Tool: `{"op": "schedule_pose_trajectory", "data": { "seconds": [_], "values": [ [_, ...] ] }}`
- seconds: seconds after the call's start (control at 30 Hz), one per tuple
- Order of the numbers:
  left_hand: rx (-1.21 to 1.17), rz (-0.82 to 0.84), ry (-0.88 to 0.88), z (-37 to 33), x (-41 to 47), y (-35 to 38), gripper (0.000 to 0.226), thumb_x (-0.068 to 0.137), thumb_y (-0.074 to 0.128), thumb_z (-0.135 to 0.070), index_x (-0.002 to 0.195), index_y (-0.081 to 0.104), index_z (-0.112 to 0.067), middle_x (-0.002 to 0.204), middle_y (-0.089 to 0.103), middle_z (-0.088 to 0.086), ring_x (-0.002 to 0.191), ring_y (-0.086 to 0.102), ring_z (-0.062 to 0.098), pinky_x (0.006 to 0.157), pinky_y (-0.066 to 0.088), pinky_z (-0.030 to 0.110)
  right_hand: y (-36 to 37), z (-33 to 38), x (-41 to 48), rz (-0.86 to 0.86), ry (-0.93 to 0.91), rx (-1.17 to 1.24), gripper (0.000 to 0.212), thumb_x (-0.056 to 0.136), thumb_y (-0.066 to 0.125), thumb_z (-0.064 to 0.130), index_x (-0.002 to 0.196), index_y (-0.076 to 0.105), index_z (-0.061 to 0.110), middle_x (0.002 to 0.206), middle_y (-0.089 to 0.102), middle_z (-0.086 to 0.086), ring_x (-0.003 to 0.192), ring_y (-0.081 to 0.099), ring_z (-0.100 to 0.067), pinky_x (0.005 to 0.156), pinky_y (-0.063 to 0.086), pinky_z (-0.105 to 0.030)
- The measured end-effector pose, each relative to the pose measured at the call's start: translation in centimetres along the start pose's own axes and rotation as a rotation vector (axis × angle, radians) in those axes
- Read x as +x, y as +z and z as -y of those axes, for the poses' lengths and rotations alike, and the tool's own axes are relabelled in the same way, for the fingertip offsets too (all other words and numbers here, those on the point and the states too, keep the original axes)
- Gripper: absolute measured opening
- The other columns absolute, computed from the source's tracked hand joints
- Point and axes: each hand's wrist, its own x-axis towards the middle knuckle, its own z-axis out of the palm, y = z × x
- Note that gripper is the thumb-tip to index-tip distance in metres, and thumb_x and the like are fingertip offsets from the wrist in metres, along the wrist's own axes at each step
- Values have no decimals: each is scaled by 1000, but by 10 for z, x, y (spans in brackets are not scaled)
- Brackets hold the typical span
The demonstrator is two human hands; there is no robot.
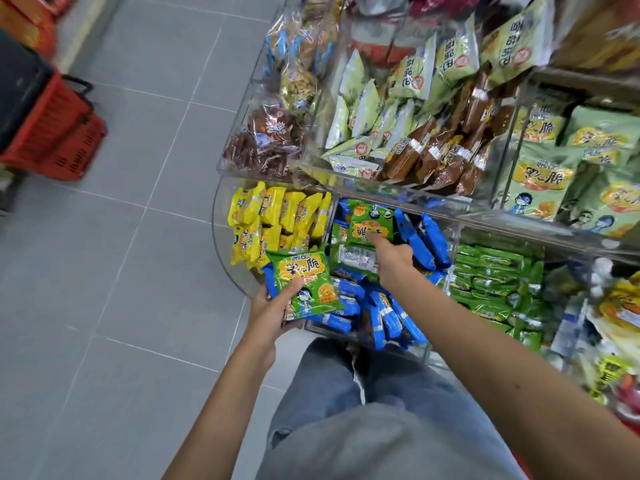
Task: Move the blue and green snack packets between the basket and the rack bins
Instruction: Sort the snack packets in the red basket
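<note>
Green snack packet (pixel 306 284) gripped in left hand (pixel 273 313), thumb across its front, just above blue packets (pixel 384 313) in clear lower bin (pixel 346 332). Right hand (pixel 393 259) reached into same bin, fingertips on second green packet (pixel 369 225) atop blue ones; grip unclear. Red basket (pixel 59 133) well apart on floor.

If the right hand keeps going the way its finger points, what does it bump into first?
Probably the green packet lying on the blue packets; the right hand already looks at or almost on it.
</note>
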Motion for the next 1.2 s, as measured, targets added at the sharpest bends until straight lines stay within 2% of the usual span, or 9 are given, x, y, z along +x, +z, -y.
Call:
{"op": "schedule_pose_trajectory", "data": {
  "seconds": [0.17, 0.33, 0.5, 0.57, 0.67, 0.83, 0.93, 1.03, 1.2],
  "values": [
    [12, -19, -17, 1, 10, -9, 43, 80, 69, -33, 120, 57, -22, 101, 73, -2, 80, 70, 9, 54, 53, 20, 8, 9, 13, -36, 28, -10, 93, 66, 79, 49, 134, 33, 5, 92, 46, -6, 78, 43, -21, 73, 39, -35],
    [45, -13, -18, 0, 14, -5, 46, 79, 70, -35, 121, 57, -20, 109, 71, 3, 93, 68, 16, 63, 54, 26, 8, 5, 16, -39, 13, 92, 92, 71, 79, 38, 139, 27, 5, 130, 49, -12, 105, 51, -26, 90, 44, -38],
    [84, 10, 28, -5, 14, 3, 46, 79, 71, -35, 121, 56, -23, 113, 68, 0, 98, 66, 16, 59, 52, 22, -15, -4, -8, 67, -40, 234, 66, 77, 76, 20, 131, 39, 12, 103, 56, -4, 74, 56, -18, 92, 50, -35],
    [100, 9, 36, -6, 14, 4, 52, 79, 71, -35, 125, 53, -21, 118, 66, 1, 102, 65, 17, 68, 55, 26, -32, -11, -23, 155, -125, 207, 41, 78, 74, 13, 109, 48, 13, 100, 58, -3, 71, 57, -15, 86, 54, -33],
    [139, -1, 33, -6, 14, 4, 67, 76, 73, -40, 133, 47, -18, 129, 59, 3, 118, 56, 25, 97, 47, 45, -58, -17, -45, 260, -308, 134, 21, 76, 74, 6, 83, 55, 14, 93, 65, -7, 72, 63, -14, 59, 51, -18],
    [195, 38, 78, -12, 9, 8, 80, 68, 75, -47, 137, 44, -20, 133, 56, 4, 123, 52, 27, 105, 40, 51, -93, -14, -67, 322, -536, 61, 19, 75, 73, 3, 84, 61, 16, 79, 69, 1, 69, 65, -10, 57, 49, -14],
    [221, 78, 91, -18, 4, 14, 102, 49, 74, -56, 139, 42, -20, 138, 52, 5, 122, 52, 25, 100, 45, 49, -103, -8, -74, 453, -653, 40, 14, 75, 72, 7, 81, 66, 18, 73, 72, 10, 69, 65, -1, 63, 49, -10],
    [264, 108, 94, -24, -1, 22, 110, 49, 72, -59, 145, 33, -21, 148, 38, 2, 122, 45, 17, 78, 54, 33, -105, 1, -80, 594, -678, -12, 18, 64, 74, 24, 82, 74, 22, 87, 74, 5, 80, 67, -8, 72, 51, -15],
    [277, 156, 86, -28, -13, 41, 113, 49, 66, -64, 147, 27, -23, 152, 29, -6, 116, 38, 9, 68, 51, 25, -90, 3, -78, 460, -614, 102, 22, 60, 81, 21, 80, 71, 25, 93, 71, 3, 88, 65, -12, 80, 46, -28]
  ]
}}
